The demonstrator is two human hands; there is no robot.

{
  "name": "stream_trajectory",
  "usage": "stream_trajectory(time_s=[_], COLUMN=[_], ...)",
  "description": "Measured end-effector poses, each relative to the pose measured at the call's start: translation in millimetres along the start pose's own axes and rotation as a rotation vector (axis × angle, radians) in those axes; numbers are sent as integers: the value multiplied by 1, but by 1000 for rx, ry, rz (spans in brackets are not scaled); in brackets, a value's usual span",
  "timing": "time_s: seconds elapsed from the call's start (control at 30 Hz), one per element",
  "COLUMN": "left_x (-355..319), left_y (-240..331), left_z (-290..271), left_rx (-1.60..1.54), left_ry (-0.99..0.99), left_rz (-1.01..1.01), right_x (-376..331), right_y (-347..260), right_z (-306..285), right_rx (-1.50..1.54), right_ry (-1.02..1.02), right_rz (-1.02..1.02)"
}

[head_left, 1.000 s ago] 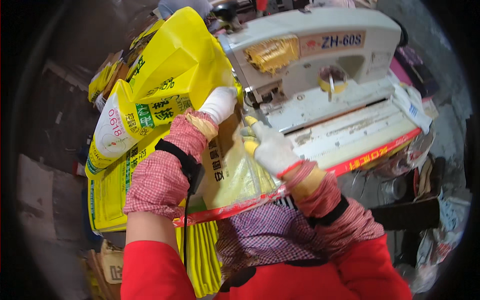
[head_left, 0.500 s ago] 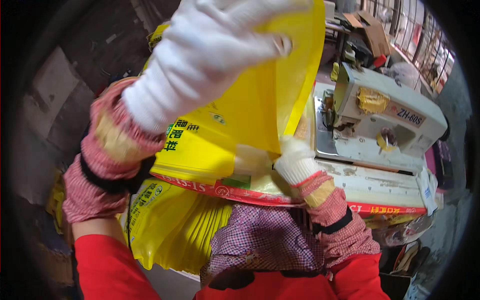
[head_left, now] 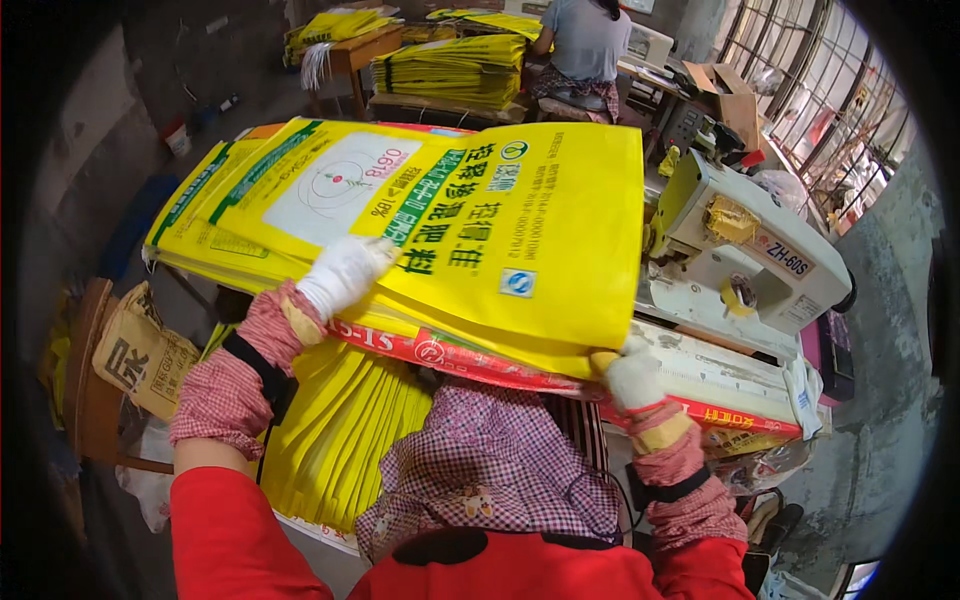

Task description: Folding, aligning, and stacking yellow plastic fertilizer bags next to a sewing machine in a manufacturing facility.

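1. I see a large yellow sack (head_left: 560, 230) lying printed side up on the counter (head_left: 700, 365), atop other yellow sacks (head_left: 205, 240), left of a pale sewing machine (head_left: 740, 225).
2. My left hand (head_left: 345, 278), in a white glove, rests on the sack's near edge, fingers across the top; I cannot tell whether they grip it.
3. My right hand (head_left: 633, 378), also gloved, holds the sack's near right corner, with a yellow-tipped digit on top.
4. A tape roll (head_left: 738, 296) sits against the machine; a red strip (head_left: 500, 375) edges the counter's front.
5. Below, I see a fanned yellow bundle (head_left: 340, 430) beside a checked apron (head_left: 490, 470).
6. Beyond, a seated person (head_left: 585, 50) faces away, near a tall sack pile (head_left: 450, 75).
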State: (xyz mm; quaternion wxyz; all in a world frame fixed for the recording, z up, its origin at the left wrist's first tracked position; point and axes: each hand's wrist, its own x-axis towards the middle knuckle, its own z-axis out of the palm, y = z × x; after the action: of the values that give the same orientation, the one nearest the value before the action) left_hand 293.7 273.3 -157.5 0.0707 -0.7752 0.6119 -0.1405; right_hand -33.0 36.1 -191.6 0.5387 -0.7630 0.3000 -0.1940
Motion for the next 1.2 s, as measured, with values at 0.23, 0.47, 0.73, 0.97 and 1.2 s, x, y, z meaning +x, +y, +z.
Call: stream_trajectory(time_s=[0.23, 0.47, 0.73, 0.97, 1.2], left_x=[-122, -190, -207, -209, -225], left_y=[-126, -21, 102, 114, 125], left_z=[3, -40, -36, -6, 5], left_rx=[57, -394, -2042, -1883, -1740], left_ry=[-35, 324, 403, 448, 577], left_rz=[-305, -890, -964, -960, -1019], right_x=[-49, 45, 94, 37, -12], right_y=[-124, -199, -62, -34, -45], right_z=[62, 48, 82, 96, 135], right_rx=[-422, -334, -522, -357, -627], right_ry=[-863, -136, -533, 101, -190], right_rz=[-783, -691, -178, -468, -768])
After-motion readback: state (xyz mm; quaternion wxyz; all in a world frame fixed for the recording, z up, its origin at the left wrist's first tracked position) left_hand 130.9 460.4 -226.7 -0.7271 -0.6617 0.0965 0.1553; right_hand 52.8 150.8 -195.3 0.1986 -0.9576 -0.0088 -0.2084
